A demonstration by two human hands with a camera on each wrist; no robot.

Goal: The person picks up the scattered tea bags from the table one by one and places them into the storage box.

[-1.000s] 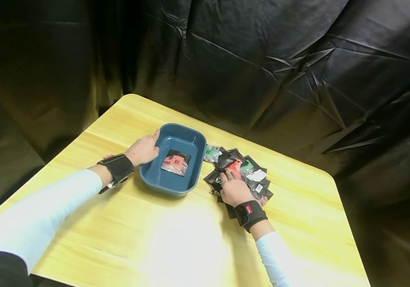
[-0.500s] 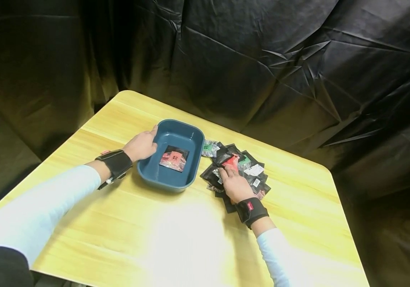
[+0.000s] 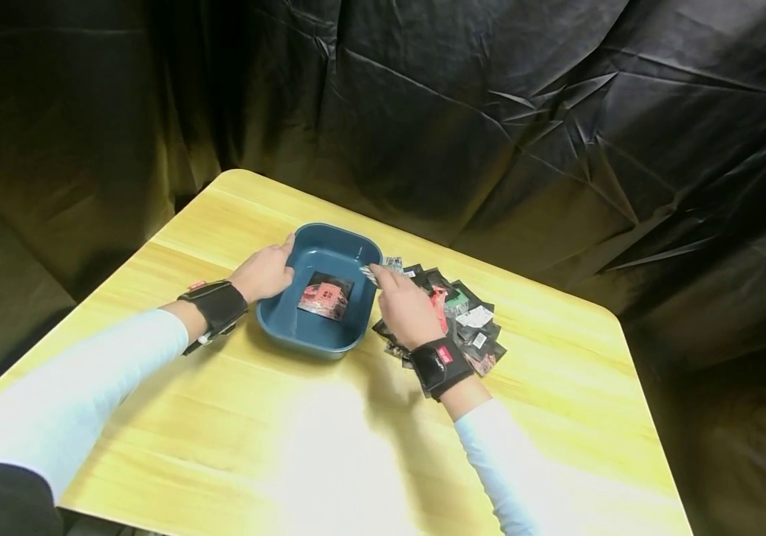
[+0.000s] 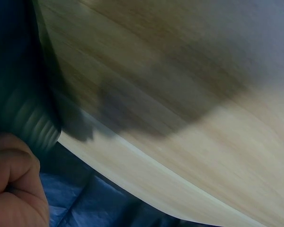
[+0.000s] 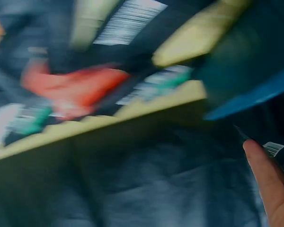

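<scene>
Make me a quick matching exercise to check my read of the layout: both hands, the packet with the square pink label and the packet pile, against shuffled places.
1. left hand
2. right hand
3. packet with the square pink label
4. packet pile

A. on the table, to the right of the tub
B. at the tub's right rim, pinching a packet
C. lying inside the blue tub
D. at the tub's left rim

Pairs: 1-D; 2-B; 3-C; 4-A
</scene>
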